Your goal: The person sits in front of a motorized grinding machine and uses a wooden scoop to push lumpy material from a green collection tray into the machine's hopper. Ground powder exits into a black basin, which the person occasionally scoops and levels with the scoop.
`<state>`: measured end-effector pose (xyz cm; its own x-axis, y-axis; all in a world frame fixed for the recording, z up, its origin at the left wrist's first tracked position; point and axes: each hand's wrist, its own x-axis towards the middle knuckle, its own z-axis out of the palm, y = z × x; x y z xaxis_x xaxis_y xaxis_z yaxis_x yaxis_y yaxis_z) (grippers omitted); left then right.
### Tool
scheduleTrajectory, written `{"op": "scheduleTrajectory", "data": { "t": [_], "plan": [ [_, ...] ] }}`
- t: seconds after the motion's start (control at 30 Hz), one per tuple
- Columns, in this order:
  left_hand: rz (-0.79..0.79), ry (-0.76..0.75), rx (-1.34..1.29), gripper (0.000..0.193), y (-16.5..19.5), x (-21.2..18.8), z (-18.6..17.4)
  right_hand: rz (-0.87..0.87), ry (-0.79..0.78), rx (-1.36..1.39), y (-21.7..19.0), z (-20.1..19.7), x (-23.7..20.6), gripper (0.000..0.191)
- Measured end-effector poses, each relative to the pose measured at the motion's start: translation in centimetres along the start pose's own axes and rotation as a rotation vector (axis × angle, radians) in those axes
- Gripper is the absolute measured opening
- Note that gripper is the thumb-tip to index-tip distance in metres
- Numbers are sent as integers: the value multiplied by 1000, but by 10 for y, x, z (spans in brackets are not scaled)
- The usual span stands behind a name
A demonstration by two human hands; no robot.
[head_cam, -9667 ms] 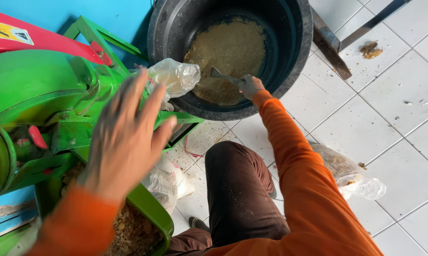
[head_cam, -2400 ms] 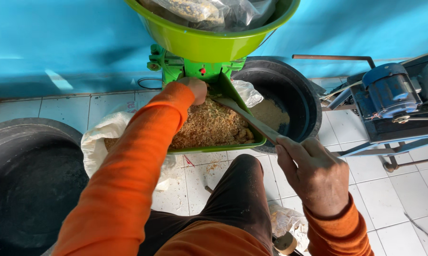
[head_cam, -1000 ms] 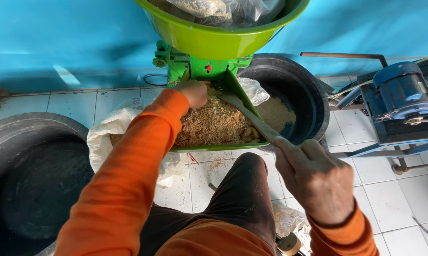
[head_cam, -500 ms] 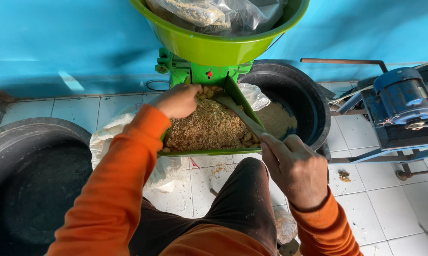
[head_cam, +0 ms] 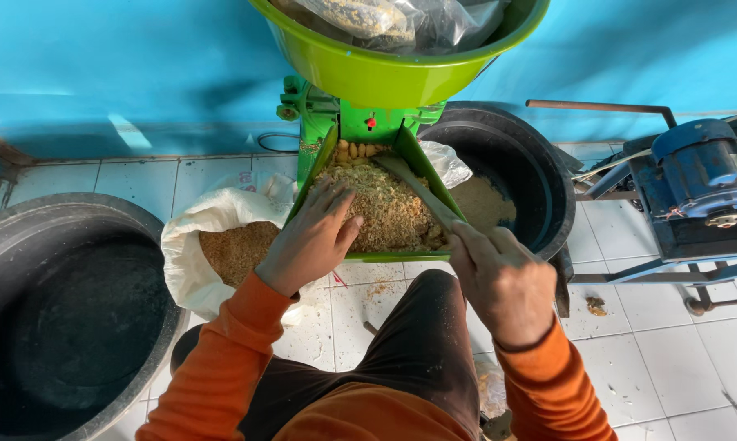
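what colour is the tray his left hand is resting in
Bright green tray, holding brownish crumbly feed under the left hand; head view shows it.

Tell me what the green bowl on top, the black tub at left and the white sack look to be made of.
Green bowl: likely plastic, smooth and glossy, with soft highlights along its rim. Black tub: probably rubber or thick plastic, matte and dusty, with a heavy rolled rim. White sack: looks like woven plastic or cloth, limp and creased, its mouth folded back around brown meal.
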<state>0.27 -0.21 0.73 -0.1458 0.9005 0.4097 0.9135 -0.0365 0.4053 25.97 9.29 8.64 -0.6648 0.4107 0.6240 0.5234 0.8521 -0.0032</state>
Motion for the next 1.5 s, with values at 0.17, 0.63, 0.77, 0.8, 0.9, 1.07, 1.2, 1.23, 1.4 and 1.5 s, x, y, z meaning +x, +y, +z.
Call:
{"op": "scheduleTrajectory", "data": {
  "t": [0.17,0.63,0.77,0.8,0.9,1.07,1.2,1.23,1.4,1.5],
  "plan": [
    [57,12,93,49,1,1,-1,-44,-21,-44,-6,0,4,21],
    [-11,-33,50,54,2,-1,-2,53,-19,54,-7,9,3,20],
    [-20,-29,24,55,4,-1,-2,1,-7,90,-4,3,-2,22],
    [-9,-13,22,53,4,-1,-2,0,-12,86,-4,1,-2,22],
    [5,13,13,46,2,2,-2,0,-58,92,-1,-3,2,20],
    [107,15,257,39,-26,44,5,-5,-90,111,1,-10,10,21],
    [-64,-413,332,20,-58,105,17,-61,-54,105,0,-6,9,22],
    [-74,-435,281,22,-64,118,21,-61,-55,93,0,-3,9,23],
    [-529,-786,37,30,-75,153,33,-6,-40,84,-1,13,14,23],
    [-548,-839,44,31,-71,158,38,-17,-17,60,1,7,15,23]
  ]
}}
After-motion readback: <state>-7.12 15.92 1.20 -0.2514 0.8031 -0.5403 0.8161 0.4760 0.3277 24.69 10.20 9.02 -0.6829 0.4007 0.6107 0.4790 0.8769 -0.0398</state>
